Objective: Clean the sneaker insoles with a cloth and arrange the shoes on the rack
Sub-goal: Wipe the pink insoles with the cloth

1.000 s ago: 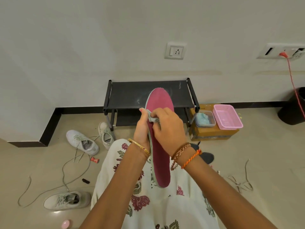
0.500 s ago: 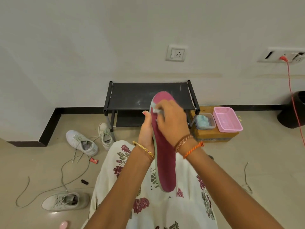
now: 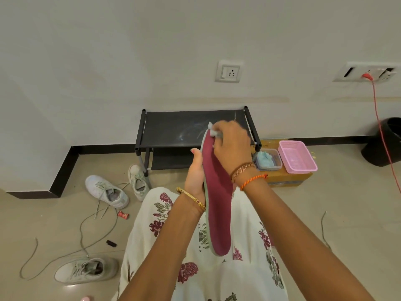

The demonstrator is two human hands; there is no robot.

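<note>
- left hand (image 3: 196, 172) is gripping the maroon insole (image 3: 218, 205) upright by its edge
- right hand (image 3: 231, 146) is pinching a white cloth (image 3: 213, 131) against the insole's top end

A beige tiled floor (image 3: 347, 213) carried a black two-tier rack (image 3: 191, 129) at frame centre, against the wall. Three pale sneakers (image 3: 106, 191) (image 3: 137, 181) (image 3: 86, 269) and loose laces (image 3: 86, 231) lay at lower left. A cardboard box (image 3: 288, 180) stood right of the rack, a black bin (image 3: 384, 142) at far right.
</note>
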